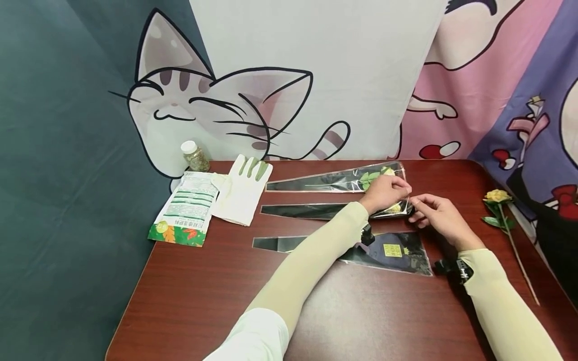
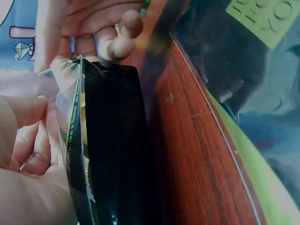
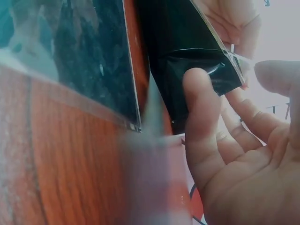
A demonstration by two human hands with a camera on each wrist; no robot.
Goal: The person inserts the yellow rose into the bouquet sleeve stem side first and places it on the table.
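Middle flower sleeve (image 1: 309, 211), head view: a clear-fronted, dark-backed wrapper on the far half of the desk (image 1: 189, 296), its narrow end toward the left edge, its wide end toward the right edge and between the two hands. A yellow flower (image 1: 396, 207) shows inside. The left hand (image 1: 384, 194) pinches the wide end from the far side; the right hand (image 1: 440, 220) holds the same end from the right. Nearer the far edge lies a back sleeve (image 1: 325, 181) with a pale yellow rose and leaves; nearer the front edge, a front sleeve (image 1: 280, 244) bearing a gold label (image 1: 393, 250). A loose yellow rose (image 1: 497, 196) lies along the right edge. By the far left corner are a white-capped jar (image 1: 196, 156), a printed packet (image 1: 187, 208) and white gloves (image 1: 237, 193), the packet touching the gloves. Left wrist view: the left grip is pinched on the transparent film, which stands apart from the black panel (image 2: 117, 140); small lettering runs along the film. Right wrist view: the right grip is closed about the wide end, one digit pressed against the black panel.
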